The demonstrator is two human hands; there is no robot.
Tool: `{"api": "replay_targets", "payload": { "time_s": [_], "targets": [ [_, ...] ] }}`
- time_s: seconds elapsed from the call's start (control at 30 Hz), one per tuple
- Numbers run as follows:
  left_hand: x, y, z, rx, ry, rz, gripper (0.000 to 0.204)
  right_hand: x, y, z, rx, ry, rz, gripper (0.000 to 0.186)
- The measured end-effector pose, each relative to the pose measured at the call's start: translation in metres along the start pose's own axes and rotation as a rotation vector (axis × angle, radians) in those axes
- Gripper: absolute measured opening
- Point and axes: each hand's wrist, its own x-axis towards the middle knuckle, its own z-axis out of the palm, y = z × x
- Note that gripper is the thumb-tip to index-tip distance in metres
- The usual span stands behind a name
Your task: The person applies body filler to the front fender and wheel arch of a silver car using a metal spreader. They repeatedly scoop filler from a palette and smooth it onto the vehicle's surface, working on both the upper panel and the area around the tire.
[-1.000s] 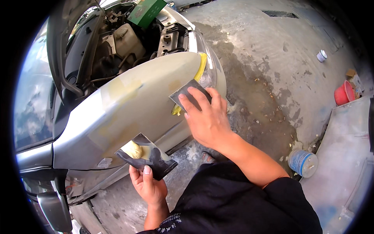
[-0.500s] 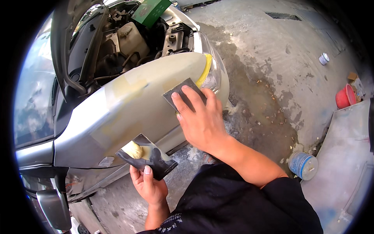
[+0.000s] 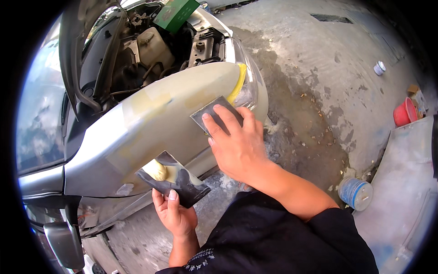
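Note:
My left hand (image 3: 175, 217) pinches the lower edge of a dark flat putty board (image 3: 189, 194) between thumb and fingers. A lump of pale yellow putty (image 3: 156, 170) sits on its upper left part, with grey-white smears beside it. With fingers spread over its back, my right hand (image 3: 239, 150) grips a thin dark square putty spreader (image 3: 205, 115) against the front fender (image 3: 169, 118) of a silver car. The spreader's lower edge is partly hidden by the hand. Dull beige and yellowish patches cover the fender, and a bright yellow strip (image 3: 237, 86) borders the headlight (image 3: 247, 93).
The open engine bay (image 3: 146, 59) lies beyond the fender, with a green box (image 3: 175, 14) on its far side. A side mirror (image 3: 64, 244) juts out at lower left. To the right are a paint bucket (image 3: 355, 194), a red basin (image 3: 404, 113) and a small can (image 3: 379, 68).
The right hand and spreader have shifted slightly down along the fender. In the left hand, the putty board has tilted and moved up a little.

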Motion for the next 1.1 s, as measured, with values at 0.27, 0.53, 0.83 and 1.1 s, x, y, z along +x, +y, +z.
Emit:
{"api": "replay_targets", "payload": {
  "time_s": [0.27,0.53,0.83,1.1],
  "targets": [
    [0.005,0.003,0.028,-0.170,-0.072,-0.061,0.051,-0.041,0.005,-0.023,1.139,-0.188,-0.329,0.045],
    [0.010,0.019,0.009,-0.128,-0.074,0.051,0.048,-0.001,0.030,-0.009,0.194,0.073,0.014,0.049],
    [0.009,0.019,-0.018,-0.036,-0.050,0.006,0.053,0.018,-0.021,0.024,0.066,0.084,0.112,0.055],
    [0.016,0.021,-0.022,-0.056,-0.136,-0.002,0.051,-0.014,-0.031,0.036,0.098,0.051,0.045,0.059]
  ]
}}
